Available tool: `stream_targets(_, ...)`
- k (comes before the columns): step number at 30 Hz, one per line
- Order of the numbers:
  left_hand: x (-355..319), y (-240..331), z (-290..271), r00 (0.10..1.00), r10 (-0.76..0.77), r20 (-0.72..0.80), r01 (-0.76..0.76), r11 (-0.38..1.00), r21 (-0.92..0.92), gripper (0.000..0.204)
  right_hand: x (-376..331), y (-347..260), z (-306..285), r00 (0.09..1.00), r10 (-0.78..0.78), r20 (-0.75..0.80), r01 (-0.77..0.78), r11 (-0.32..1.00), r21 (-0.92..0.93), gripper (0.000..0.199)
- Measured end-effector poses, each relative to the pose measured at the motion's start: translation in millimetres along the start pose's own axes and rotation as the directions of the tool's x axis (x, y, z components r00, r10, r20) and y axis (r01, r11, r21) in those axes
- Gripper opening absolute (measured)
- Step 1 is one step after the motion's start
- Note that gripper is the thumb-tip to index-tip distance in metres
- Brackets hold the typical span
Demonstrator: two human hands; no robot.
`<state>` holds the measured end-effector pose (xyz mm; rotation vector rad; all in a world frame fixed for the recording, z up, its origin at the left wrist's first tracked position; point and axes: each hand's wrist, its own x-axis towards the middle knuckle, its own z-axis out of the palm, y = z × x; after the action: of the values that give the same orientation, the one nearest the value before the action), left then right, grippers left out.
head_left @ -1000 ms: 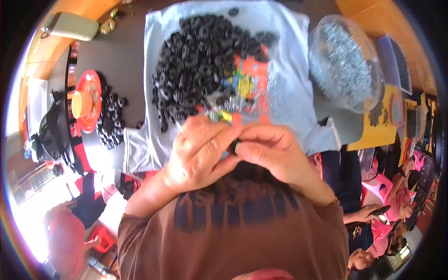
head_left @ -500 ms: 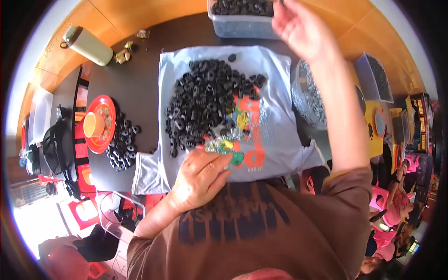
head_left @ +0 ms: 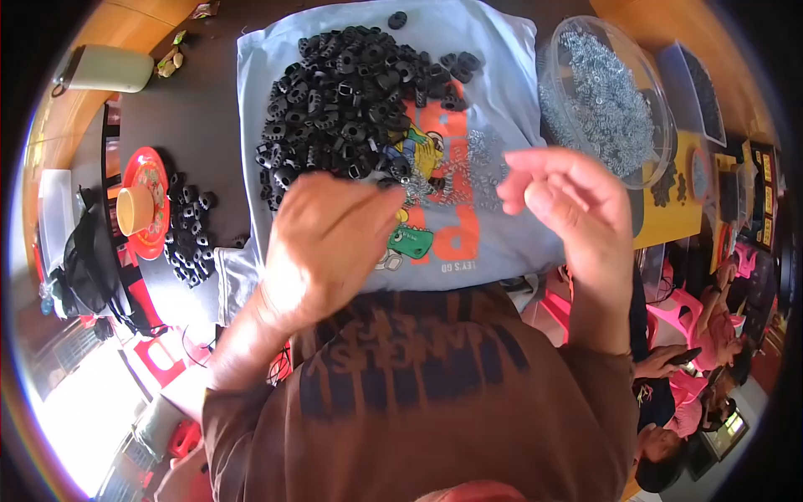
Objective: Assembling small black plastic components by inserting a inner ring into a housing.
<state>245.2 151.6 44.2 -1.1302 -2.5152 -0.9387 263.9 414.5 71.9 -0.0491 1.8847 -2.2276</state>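
A pale blue printed cloth [head_left: 493,67] lies on the dark table, bearing a heap of small black plastic pieces with holes [head_left: 347,92]. Small metal springs [head_left: 473,171] are scattered over its cartoon print. My left hand [head_left: 326,243] is closed above the near edge of the heap; its fingertips are hidden from view, and whatever they hold I cannot make out. To the right, my right hand [head_left: 581,205] hovers over the cloth's right side, thumb and fingers apart, with nothing seen in it. Just beyond it stands a clear round tub of metal springs [head_left: 606,100].
At left are an orange cup [head_left: 135,211] on a red plate [head_left: 150,163], more black pieces [head_left: 191,230] and a pale green bottle [head_left: 109,69]. A clear bin [head_left: 703,92] stands far right. People [head_left: 669,368] sit at the lower right.
My right hand has come back from the box of black pieces at the far edge to the cloth. My left hand has lifted slightly. The view has shifted, and that box is out of sight.
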Motion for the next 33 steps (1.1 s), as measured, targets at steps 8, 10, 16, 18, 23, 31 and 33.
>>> stream_targets(8,93.7,-32.1,48.4,0.978,0.115,0.173,-0.165,0.935,0.315,0.022,-38.1,45.3,-5.1,0.986,-0.001,-0.165,-0.002,1.0,-0.016,0.017)
stream_targets(10,105.4,-37.2,55.7,0.97,0.139,0.202,-0.204,0.913,0.352,0.023,-39.3,51.3,-6.4,0.981,0.008,-0.195,-0.006,1.0,0.009,0.017)
stream_targets(16,98.8,-35.9,46.2,0.969,0.179,0.171,-0.228,0.912,0.339,0.025,-37.6,57.8,-13.5,0.983,-0.01,-0.183,0.009,1.0,-0.007,0.016)
stream_targets(18,92.6,-37.4,38.3,0.988,0.126,0.088,-0.147,0.947,0.287,0.024,-36.0,58.3,-13.4,0.984,-0.017,-0.177,0.012,0.999,-0.033,0.015)
stream_targets(23,71.4,-31.9,19.6,0.992,-0.128,0.011,0.122,0.966,0.229,0.023,-29.4,57.7,-3.2,0.981,-0.094,-0.167,0.073,0.989,-0.129,0.016)
stream_targets(31,14.6,27.7,-6.0,0.779,-0.535,0.327,0.576,0.406,-0.71,0.033,-14.1,46.4,7.3,0.951,-0.306,0.039,0.292,0.856,-0.427,0.021)
stream_targets(33,0.2,34.9,-0.9,0.83,-0.458,0.318,0.528,0.461,-0.713,0.048,-12.7,44.2,12.4,0.958,-0.271,0.097,0.287,0.876,-0.389,0.023)
